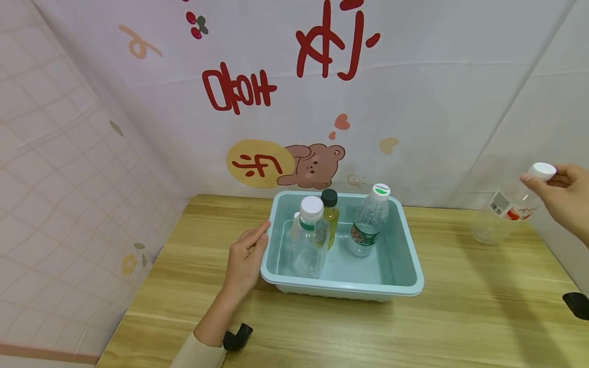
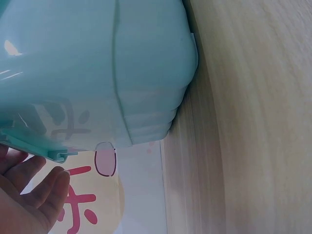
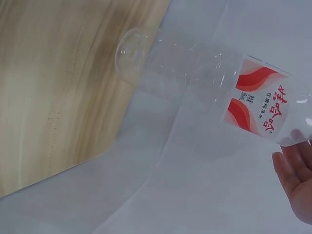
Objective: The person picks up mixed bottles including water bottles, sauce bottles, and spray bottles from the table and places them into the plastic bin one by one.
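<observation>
At the left edge of a pale blue plastic basin point(image 1: 342, 289), my left hand point(image 1: 244, 258) touches the rim from outside. In the left wrist view its relaxed fingers point(image 2: 41, 195) lie beside and under the rim point(image 2: 34, 146). On the far right, my right hand point(image 1: 568, 197) grips a clear empty plastic bottle point(image 1: 499, 220) by the neck, just below its white cap point(image 1: 542, 170). The bottle leans, its base toward the basin side. Its red and white label point(image 3: 258, 97) shows in the right wrist view; most of the gripping fingers lie outside that view.
Inside the basin stand a large clear bottle point(image 1: 307, 253) with a white cap, a black-capped bottle of yellowish liquid point(image 1: 332, 225) and a green-labelled water bottle point(image 1: 368, 225). Another white cap point(image 1: 296, 216) shows partly behind the large one. A printed cloth point(image 1: 437, 112) hangs behind the wooden table point(image 1: 322, 337).
</observation>
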Tool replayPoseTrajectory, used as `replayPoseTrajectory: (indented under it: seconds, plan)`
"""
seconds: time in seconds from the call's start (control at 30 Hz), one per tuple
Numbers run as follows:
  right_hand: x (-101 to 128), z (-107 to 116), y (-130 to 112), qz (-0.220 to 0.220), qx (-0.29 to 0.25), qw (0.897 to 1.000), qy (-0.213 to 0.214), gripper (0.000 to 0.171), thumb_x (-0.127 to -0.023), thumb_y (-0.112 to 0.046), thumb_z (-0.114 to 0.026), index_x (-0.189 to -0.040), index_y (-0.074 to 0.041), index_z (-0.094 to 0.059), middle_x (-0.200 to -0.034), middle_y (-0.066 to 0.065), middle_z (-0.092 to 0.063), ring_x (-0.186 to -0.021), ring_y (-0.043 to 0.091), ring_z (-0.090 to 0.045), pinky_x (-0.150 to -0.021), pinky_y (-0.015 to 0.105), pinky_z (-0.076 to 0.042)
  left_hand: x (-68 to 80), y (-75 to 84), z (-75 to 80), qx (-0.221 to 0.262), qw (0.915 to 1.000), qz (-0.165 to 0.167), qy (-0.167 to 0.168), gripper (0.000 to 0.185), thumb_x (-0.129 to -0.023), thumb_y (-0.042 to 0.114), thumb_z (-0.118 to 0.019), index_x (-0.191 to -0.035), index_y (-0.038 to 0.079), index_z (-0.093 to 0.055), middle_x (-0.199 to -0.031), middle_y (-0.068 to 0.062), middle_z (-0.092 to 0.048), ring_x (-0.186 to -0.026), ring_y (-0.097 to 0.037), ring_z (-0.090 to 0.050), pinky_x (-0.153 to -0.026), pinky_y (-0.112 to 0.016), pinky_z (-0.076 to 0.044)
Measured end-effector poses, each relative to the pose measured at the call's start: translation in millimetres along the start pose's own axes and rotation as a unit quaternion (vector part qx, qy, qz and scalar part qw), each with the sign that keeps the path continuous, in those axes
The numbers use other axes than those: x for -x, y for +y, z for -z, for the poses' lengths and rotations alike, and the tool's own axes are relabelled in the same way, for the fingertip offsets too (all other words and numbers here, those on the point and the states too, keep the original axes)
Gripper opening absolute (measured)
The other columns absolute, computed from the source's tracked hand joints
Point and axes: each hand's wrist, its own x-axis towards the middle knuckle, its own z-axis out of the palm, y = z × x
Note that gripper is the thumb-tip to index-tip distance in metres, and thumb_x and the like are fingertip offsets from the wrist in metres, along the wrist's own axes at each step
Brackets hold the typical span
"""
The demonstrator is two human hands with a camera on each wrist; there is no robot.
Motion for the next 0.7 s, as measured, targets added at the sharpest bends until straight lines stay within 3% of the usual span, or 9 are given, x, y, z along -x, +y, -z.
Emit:
replayPoseTrajectory:
  seconds: [0.4,0.7]
  plan:
    - [13.9,-2.8,-10.2,0.063,-0.002,0.997,0.048,0.037,-0.099,-0.011,-0.071,-0.099,-0.044,-0.052,-0.089,-0.04,-0.052,-0.085,-0.019,-0.048,-0.069,-0.002,-0.038,-0.7,-1.5,-1.1,-0.004,1.0,-0.001,0.0,0.035,-0.107,0.014,-0.061,-0.14,0.011,-0.068,-0.14,-0.003,-0.067,-0.131,-0.021,-0.059,-0.108,-0.047,-0.048]
    - [24.5,-8.4,-28.5,0.093,0.008,0.993,0.078,0.041,-0.1,-0.013,-0.071,-0.103,-0.048,-0.051,-0.095,-0.043,-0.051,-0.089,-0.021,-0.048,-0.074,-0.002,-0.036,-0.5,-2.3,-0.9,-0.003,1.0,-0.004,0.002,0.034,-0.107,0.013,-0.061,-0.139,0.01,-0.069,-0.139,-0.003,-0.067,-0.13,-0.021,-0.06,-0.107,-0.047,-0.049]
